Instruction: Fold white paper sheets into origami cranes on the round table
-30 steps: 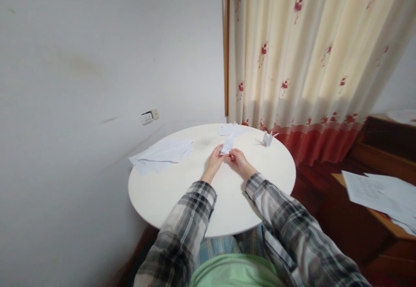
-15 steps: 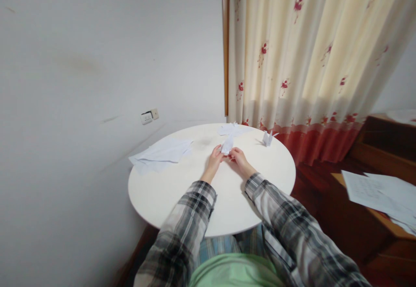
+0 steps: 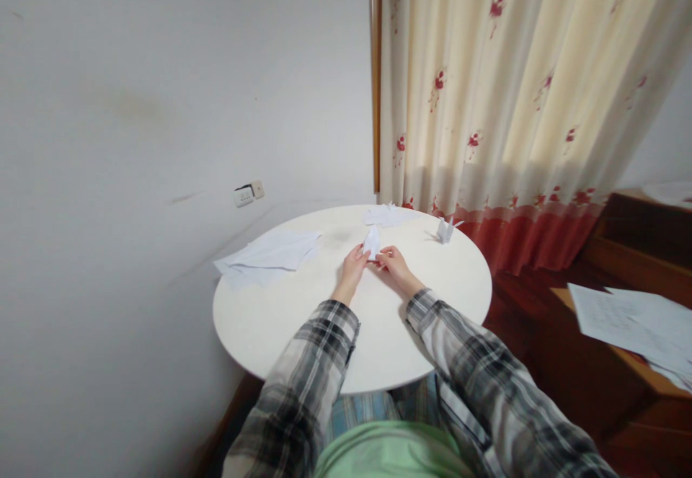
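Observation:
A small folded piece of white paper [image 3: 373, 241] stands up between my two hands over the middle of the round white table [image 3: 281, 319]. My left hand [image 3: 353, 264] pinches its left side with closed fingers. My right hand [image 3: 393, 264] pinches its lower right side, fingers also closed. Both arms wear plaid sleeves and reach forward from the table's near edge.
A pile of white sheets [image 3: 270, 253] lies at the table's left. More crumpled or folded paper [image 3: 386, 214] sits at the far edge, and a finished paper crane [image 3: 445, 230] stands at the far right. A flowered curtain [image 3: 513, 89] hangs behind. A wooden desk with papers [image 3: 627, 316] stands right.
Both hands have shifted slightly left and nearer to me with the folded paper. The paper looks a little more upright and narrower than before.

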Motion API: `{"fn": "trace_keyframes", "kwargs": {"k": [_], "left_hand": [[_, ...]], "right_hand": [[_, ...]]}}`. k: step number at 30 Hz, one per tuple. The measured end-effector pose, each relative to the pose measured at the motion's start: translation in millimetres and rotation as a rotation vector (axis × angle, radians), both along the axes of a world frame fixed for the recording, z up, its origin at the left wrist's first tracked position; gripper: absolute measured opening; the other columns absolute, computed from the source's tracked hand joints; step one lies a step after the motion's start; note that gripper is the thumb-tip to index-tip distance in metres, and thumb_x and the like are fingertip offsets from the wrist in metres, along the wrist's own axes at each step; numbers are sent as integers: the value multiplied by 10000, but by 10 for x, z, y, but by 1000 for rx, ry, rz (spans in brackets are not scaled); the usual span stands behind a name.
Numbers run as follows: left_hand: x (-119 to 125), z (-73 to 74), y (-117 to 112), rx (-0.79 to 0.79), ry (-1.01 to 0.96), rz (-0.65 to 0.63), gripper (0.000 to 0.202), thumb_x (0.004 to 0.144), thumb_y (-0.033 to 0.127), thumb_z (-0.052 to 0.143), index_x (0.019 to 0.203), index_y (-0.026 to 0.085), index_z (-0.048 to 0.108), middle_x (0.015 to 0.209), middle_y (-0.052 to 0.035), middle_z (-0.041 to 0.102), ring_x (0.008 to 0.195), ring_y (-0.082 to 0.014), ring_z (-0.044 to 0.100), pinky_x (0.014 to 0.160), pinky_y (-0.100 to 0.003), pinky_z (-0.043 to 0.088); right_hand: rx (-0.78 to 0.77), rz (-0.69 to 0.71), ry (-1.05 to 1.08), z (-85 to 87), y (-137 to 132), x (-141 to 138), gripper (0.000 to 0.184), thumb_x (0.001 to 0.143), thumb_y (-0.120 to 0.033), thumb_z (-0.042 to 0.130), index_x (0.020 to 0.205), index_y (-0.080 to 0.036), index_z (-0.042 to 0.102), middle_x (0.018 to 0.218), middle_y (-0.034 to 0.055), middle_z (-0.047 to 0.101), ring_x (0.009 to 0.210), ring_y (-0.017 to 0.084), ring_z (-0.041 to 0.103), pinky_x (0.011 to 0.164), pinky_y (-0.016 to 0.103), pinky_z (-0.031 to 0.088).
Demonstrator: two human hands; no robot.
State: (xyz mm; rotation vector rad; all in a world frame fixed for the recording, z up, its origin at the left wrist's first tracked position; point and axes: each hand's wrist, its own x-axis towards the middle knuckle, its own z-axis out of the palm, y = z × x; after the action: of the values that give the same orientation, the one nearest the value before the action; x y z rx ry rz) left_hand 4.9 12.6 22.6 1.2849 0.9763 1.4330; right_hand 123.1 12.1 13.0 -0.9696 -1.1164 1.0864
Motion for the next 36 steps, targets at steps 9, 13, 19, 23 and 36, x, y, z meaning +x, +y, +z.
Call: {"fn": "trace_keyframes", "kwargs": {"k": [9,13,19,23,36], "left_hand": [[-3,-19,20,42,11,-29,225,646,225,659,837,105,650,747,-59,676,658,-132,581,639,-242,432],[-8,-46,41,64,49,-18,209,634,232,670,804,110,671,718,-46,671,639,-132,577,625,-242,430],[-38,-110,91,21,86,-23,217,635,237,668,809,107,663,662,-28,642,561,-101,552,557,-214,400],[-33,-113,89,29,126,-21,194,645,257,662,773,112,639,599,-8,604,519,-89,524,521,-202,385],[-7,-48,40,-34,117,-79,205,674,304,645,762,122,614,630,-17,617,494,-75,523,493,-187,376]], "right_hand": [[79,51,-68,16,-3,47,332,588,-448,651,709,-153,557,554,-9,555,471,91,474,471,224,361],[83,25,-103,-1,6,55,316,586,-441,648,679,-152,565,524,-15,545,438,85,441,453,221,345],[102,16,-148,10,0,70,261,582,-403,650,619,-155,576,486,-19,528,438,91,450,455,216,353],[121,-8,-184,31,-19,81,271,586,-418,635,567,-158,559,471,-12,525,439,95,448,456,218,348],[136,-67,-116,43,12,71,315,601,-479,608,615,-167,566,585,1,542,539,104,448,511,227,354]]}}
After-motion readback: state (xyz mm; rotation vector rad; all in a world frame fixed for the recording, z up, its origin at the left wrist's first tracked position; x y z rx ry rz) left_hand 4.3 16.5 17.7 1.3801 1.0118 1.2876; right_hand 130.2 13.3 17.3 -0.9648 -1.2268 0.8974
